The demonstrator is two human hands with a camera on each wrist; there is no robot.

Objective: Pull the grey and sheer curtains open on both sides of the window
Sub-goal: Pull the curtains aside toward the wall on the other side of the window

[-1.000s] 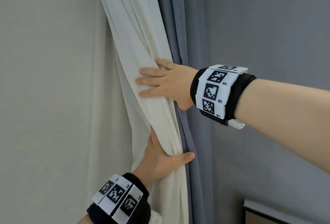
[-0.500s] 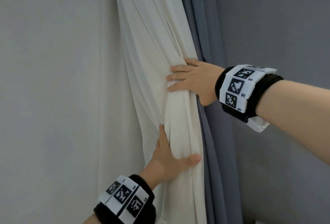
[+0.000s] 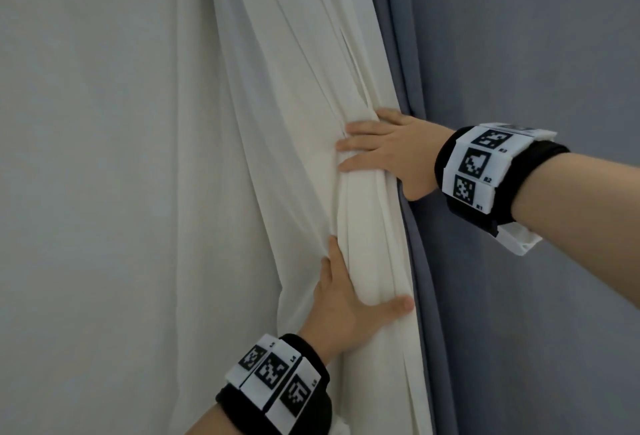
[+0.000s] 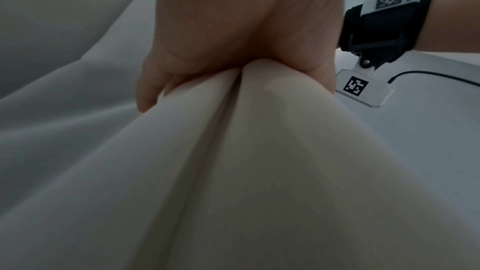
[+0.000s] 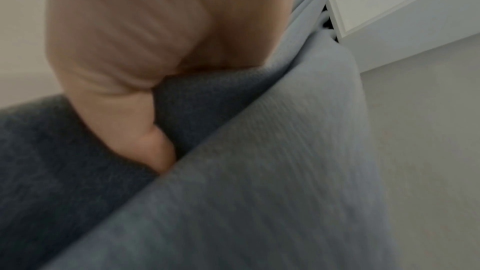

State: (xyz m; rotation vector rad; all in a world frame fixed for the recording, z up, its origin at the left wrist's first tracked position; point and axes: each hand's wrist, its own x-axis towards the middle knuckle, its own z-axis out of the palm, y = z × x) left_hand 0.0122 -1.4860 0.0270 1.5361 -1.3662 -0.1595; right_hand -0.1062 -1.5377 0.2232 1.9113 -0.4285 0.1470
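The white sheer curtain is bunched into a thick roll down the middle of the head view. Hard against its right side hang the folds of the grey curtain. My left hand grips the roll low down, thumb across the front and fingers hidden behind it. In the left wrist view the sheer curtain is squeezed in my left hand. Higher up, my right hand wraps its fingers over the roll. In the right wrist view my right hand has its thumb tucked into a fold of the grey curtain.
Left of the roll the sheer fabric still hangs flat and pale. Grey cloth or wall fills the right side of the head view. A white ceiling box runs above the grey curtain. A thin black cable trails from my right wristband.
Both hands have carried the bunched sheer curtain to the right, up against the grey curtain. The right hand's fingers now wrap further round the roll.
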